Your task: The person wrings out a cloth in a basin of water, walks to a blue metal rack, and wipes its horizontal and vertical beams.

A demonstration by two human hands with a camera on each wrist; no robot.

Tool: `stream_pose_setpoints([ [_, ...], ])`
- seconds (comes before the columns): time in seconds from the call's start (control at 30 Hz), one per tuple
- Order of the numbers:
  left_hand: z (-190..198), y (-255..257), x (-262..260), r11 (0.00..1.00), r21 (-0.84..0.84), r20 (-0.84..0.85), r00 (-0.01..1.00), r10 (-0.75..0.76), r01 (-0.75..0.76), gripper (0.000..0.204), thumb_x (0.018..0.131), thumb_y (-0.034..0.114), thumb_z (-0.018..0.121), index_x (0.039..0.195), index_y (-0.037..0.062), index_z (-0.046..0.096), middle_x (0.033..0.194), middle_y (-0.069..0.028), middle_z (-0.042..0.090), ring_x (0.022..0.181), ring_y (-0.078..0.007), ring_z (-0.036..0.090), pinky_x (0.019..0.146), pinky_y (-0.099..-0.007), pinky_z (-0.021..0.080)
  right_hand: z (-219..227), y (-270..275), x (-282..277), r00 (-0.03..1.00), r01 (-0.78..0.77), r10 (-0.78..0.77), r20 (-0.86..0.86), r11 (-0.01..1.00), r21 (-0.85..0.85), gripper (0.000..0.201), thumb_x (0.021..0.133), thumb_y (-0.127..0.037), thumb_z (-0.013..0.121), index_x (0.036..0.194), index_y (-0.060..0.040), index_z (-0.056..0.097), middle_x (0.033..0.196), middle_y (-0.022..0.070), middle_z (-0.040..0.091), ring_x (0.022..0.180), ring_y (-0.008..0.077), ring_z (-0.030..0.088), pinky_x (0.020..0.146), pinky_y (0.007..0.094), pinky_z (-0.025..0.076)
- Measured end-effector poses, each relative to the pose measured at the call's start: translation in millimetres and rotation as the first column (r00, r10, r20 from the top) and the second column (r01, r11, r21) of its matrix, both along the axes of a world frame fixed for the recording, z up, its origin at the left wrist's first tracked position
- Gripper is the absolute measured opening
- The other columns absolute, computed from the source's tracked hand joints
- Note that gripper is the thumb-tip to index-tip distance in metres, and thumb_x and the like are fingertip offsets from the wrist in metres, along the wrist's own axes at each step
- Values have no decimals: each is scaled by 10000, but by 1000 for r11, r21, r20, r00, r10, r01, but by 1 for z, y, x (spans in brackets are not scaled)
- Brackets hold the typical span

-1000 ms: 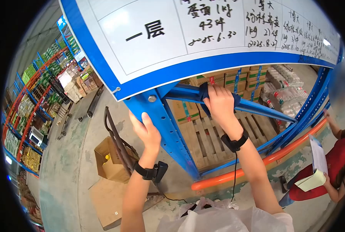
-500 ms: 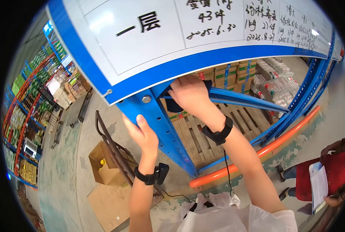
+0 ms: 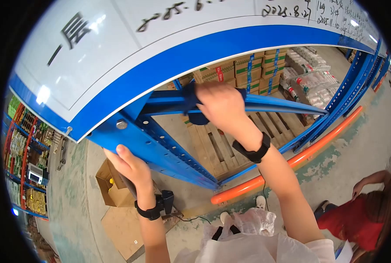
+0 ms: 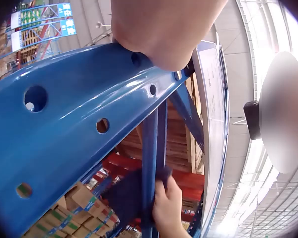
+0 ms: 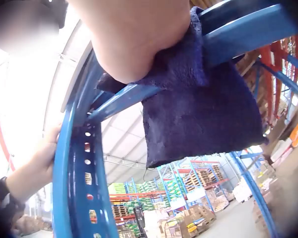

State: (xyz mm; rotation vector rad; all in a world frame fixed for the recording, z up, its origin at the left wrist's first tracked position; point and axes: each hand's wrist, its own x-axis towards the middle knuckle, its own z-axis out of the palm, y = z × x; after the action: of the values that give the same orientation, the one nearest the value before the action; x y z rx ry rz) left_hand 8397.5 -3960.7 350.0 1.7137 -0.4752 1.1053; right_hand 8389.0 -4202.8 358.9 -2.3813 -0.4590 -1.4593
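My right hand [image 3: 221,105] grips a dark navy cloth [image 3: 198,117] folded over a blue steel crossbar [image 3: 274,104] of the rack. In the right wrist view, a wide flap of the cloth [image 5: 201,119] hangs below the bar. My left hand [image 3: 132,168] holds the edge of the blue perforated upright post [image 3: 169,153], its thumb on the near face and its other fingers hidden behind. The left wrist view shows the right hand [image 4: 169,206] at the crossbar, beyond the post.
A white sign board [image 3: 116,57] with a blue border overhangs the post top. Below are a wooden pallet [image 3: 217,151], stacked cartons [image 3: 248,72] and an orange floor guard rail [image 3: 292,164]. An open cardboard box [image 3: 112,188] stands left; a person in red [image 3: 362,219] is at right.
My right hand with the cloth has slid left along the crossbar toward the post, then slightly back. My left hand stays on the post. The head view has shifted, and the person in red sits lower.
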Motion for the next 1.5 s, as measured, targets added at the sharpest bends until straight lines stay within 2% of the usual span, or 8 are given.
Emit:
stream_pose_setpoints([
  [0.07,-3,1,1,1000,-21,-10,1000,18,-18,533,992,355,347,1310,-73,358,1247,-170,471,1108,-233,486,954,-329,368,-24,-36,-5,990,93,-88,111,995,-37,253,630,-149,655,856,-78,570,824,72,626,738,243,609,641,361,493],
  [0.13,-4,-1,3,996,-57,8,998,66,-65,523,995,360,329,1293,-68,378,1234,-160,483,1090,-225,491,946,-326,373,-62,-89,-18,989,66,-65,131,998,2,389,548,-96,699,922,-58,595,866,103,630,800,290,612,707,392,492],
  [0.27,-7,-7,4,972,-122,17,979,205,-201,423,998,383,330,1142,9,463,995,-74,552,874,-132,554,768,-257,462,-164,-229,-55,974,217,-212,-78,974,62,532,561,14,662,1087,23,579,1052,194,608,982,378,572,854,432,461],
  [0.4,-8,-16,0,952,-183,-22,969,245,-245,468,995,380,308,1176,-21,468,1071,-100,531,955,-175,517,853,-296,412,-187,-295,-82,947,242,-231,-225,970,21,536,623,55,627,1152,47,542,1114,207,590,1030,387,563,882,435,459],
  [0.7,-6,-21,-1,932,-165,-1,945,328,-323,459,997,394,297,1129,-4,483,993,-83,543,880,-152,538,790,-281,442,-126,-225,-75,999,41,-41,-32,999,-7,252,582,74,602,829,97,557,1050,269,608,953,397,618,834,428,517],
  [1.03,0,-31,-7,934,-138,36,940,338,-330,455,997,363,313,1179,-20,479,1033,-101,549,922,-175,534,835,-299,417,-20,-31,-8,922,-303,274,275,951,68,276,629,-61,622,876,55,584,1052,248,611,927,352,630,800,402,526],
  [1.2,-1,-24,-6,940,-112,60,942,330,-323,462,983,322,377,1237,-59,437,1072,-155,582,927,-206,567,817,-315,444,24,46,9,874,-407,338,348,901,148,221,654,-59,586,856,30,575,894,165,627,810,290,631,710,367,524],
  [1.5,-8,-14,-3,917,-107,-45,923,381,-384,474,986,347,378,1195,-70,465,1019,-158,580,896,-215,545,815,-318,433,23,45,15,917,-348,315,244,931,107,252,666,-125,558,876,8,601,916,122,632,766,231,620,667,336,508],
])
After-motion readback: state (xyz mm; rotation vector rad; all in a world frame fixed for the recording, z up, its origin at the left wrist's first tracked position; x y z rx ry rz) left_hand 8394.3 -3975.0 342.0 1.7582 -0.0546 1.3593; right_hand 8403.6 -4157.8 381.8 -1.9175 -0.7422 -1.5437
